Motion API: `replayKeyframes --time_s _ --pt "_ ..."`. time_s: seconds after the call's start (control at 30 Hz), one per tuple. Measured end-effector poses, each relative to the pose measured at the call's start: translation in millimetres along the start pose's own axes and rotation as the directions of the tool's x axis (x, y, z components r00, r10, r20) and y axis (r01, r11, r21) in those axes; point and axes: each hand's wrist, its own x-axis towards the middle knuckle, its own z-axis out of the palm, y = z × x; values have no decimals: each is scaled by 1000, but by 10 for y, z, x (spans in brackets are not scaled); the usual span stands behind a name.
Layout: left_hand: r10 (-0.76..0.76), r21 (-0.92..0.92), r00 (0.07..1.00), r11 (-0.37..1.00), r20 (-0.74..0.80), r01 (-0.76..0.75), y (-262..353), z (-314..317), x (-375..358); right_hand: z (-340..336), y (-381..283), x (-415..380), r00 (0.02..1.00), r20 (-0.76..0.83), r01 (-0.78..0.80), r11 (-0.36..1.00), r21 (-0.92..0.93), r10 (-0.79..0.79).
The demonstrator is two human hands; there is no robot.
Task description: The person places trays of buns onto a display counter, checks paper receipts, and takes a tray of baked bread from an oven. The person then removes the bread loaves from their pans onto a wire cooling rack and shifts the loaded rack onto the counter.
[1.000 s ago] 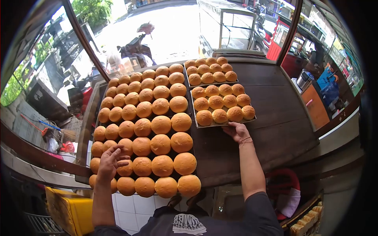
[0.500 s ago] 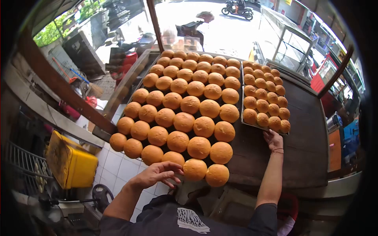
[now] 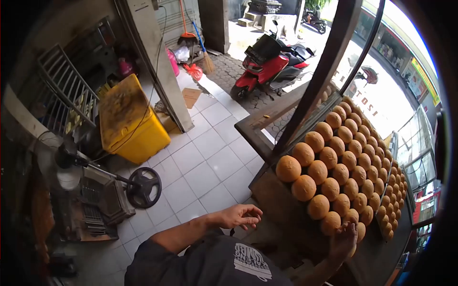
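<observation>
Round golden-brown buns [image 3: 340,173] stand in close rows on the large tray at the right. My left hand [image 3: 238,217] hangs in front of my shirt, over the floor side, with fingers loosely bent, apart and holding nothing. Close against the buns of the near row is my right hand [image 3: 344,240], its fingers raised and slightly spread in front of them. Beyond the large batch, a second batch of smaller-looking buns [image 3: 392,198] sits on the dark tabletop [image 3: 369,260].
White floor tiles [image 3: 202,178] stretch to my left. A yellow box [image 3: 136,128], a fan base [image 3: 143,187] and a metal rack [image 3: 67,83] stand there. A wooden post [image 3: 317,71] rises beside the buns. Outside, a red scooter [image 3: 267,71] is parked near a broom [image 3: 206,57].
My view has swung left, so the buns now appear at the right. My right hand has moved from the smaller batch to the large batch's near row; my left hand has come away from the buns.
</observation>
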Motion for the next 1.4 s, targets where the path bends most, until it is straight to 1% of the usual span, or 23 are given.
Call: replayKeyframes --time_s 0.07,0.1,0.17,0.2,0.23,0.27,0.33,0.4,0.43,0.47,0.53,0.57,0.63,0.7,0.8,0.83,1.0,1.1,1.17,1.23,1.27,1.33,1.4 --pt "18 -73 993 997 -112 -26 -150 -467 -560 822 764 -122 950 169 -252 965 -78 261" --pt "40 -113 982 992 -184 -62 -178 -679 -783 1195 1077 -172 937 197 -275 957 -95 288" --pt "86 -171 944 974 -319 -147 -190 -1096 -1102 1895 1567 -215 729 464 -424 864 -273 504" --pt "62 -211 918 965 -391 -155 -231 -1312 -1251 2244 1720 -187 707 484 -425 857 -292 516" --pt "30 -255 890 953 -455 -162 -312 -1518 -1404 2575 1850 -145 638 595 -434 866 -247 489" --pt "35 -266 882 947 -471 -179 -401 -1713 -1522 2874 1962 -101 564 691 -453 869 -199 453" --pt "-21 -353 787 901 -617 -253 -538 -2118 -1621 3406 2152 7 406 846 -503 858 -108 344" --pt "-23 -330 763 910 -646 -252 -536 -2550 -1514 3922 2197 124 323 915 -537 843 -32 241" --pt "-34 -306 744 923 -667 -232 -523 -2757 -1429 4206 2150 188 199 977 -539 841 51 69" --pt "-50 -284 720 936 -693 -208 -506 -2969 -1352 4456 2049 333 -2 998 -508 859 58 -69" --pt "-73 -263 675 947 -734 -183 -446 -3437 -1175 4949 1904 626 -277 912 -452 879 154 -303" --pt "-79 -227 652 963 -754 -146 -403 -3650 -1035 5201 1845 770 -375 837 -435 873 219 -398" --pt "-81 -142 602 988 -794 -55 -228 -4164 -805 5707 1746 1048 -493 675 -439 826 352 -550" --pt "-70 -85 563 996 -823 -1 -38 -4700 -710 6166 1675 1292 -546 530 -471 760 447 -649" --pt "-163 -102 513 984 -842 145 129 -5437 -565 6766 1657 1661 -562 349 -525 650 549 -750" --pt "-201 -113 505 973 -839 199 204 -5610 -505 6930 1670 1793 -558 312 -535 621 573 -769" --pt "-285 -158 526 949 -801 274 710 -6721 16 7571 1928 2470 -563 213 -483 527 700 -799" --pt "-241 -92 565 956 -789 279 1131 -7432 558 7952 2212 2817 -593 285 -387 577 719 -753" --pt "-326 -19 696 912 -641 409 1699 -7896 893 8199 2380 3020 -595 331 -317 592 741 -732" --pt "-180 291 734 837 -655 464 2002 -8355 1343 8417 2532 3226 -601 373 -238 604 761 -707" --pt "-185 320 752 822 -633 472 2150 -8572 1569 8511 2593 3337 -601 393 -199 607 769 -696" --pt "-69 467 814 790 -576 398 2543 -8946 1950 8687 2695 3583 -594 422 -138 604 785 -685" --pt "-80 498 829 767 -553 406 2879 -9245 2278 8869 2787 3884 -586 435 -98 592 800 -684"
